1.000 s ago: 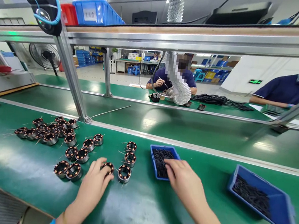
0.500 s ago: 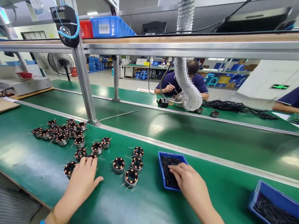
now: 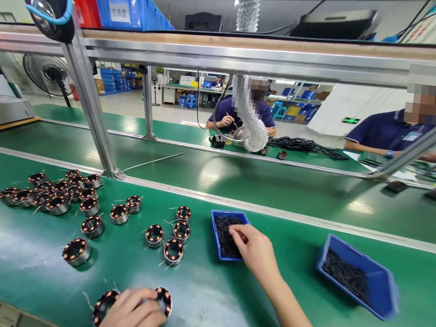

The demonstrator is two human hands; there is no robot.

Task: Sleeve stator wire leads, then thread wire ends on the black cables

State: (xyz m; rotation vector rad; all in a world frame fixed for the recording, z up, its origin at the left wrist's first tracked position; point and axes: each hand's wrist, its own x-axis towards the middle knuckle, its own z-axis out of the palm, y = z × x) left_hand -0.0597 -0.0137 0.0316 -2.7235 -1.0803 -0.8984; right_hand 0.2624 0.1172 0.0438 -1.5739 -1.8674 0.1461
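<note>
My left hand [image 3: 133, 314] is low at the front of the bench, its fingers curled over a motor stator [image 3: 165, 300], a steel ring with copper windings and loose wire ends. Another stator [image 3: 104, 305] lies against the hand's left side, partly covered by it. My right hand [image 3: 253, 249] is at a small blue bin [image 3: 215, 236] of short black tube-like pieces [image 3: 226, 222]. Thumb and forefinger are pinched together over the pieces; anything between the tips is too small to make out.
Several stators [image 3: 58, 204] cluster at the left, with others [image 3: 173, 252] in the middle. A second blue bin [image 3: 380, 292] of black pieces stands right. A metal post [image 3: 90, 107] and rail cross the bench. A flexible duct [image 3: 255, 131] hangs beyond; two people [image 3: 383, 127] work opposite.
My left hand has come nearer across the bench, with two stators now at it. My right hand stays pinched at the same bin. The view has turned right.
</note>
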